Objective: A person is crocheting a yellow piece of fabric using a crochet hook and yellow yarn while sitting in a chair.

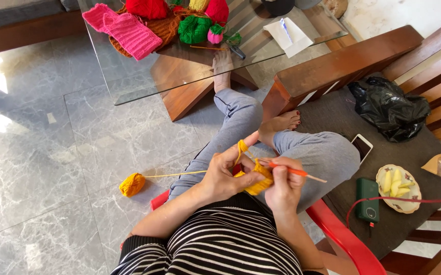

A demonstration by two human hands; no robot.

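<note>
The right grip (284, 175) is pinched on an orange crochet hook (296, 172); the left grip (223, 173) is clamped on the yellow crochet piece (259, 181) between both. Yarn runs left to a yellow yarn ball (132, 184) on the floor (37, 168). A glass tabletop (139, 86) lies beyond.

I see a yellow-orange yarn ball (132, 184) on grey marbled floor (37, 153), matching yellow crochet work (256, 178), and an orange hook (294, 172). My view takes in a black-and-white striped top (230, 244), grey trousers (230, 127), a pink knitted piece (126, 30) and green yarn (194, 29) (red chair (342, 237) below).
</note>
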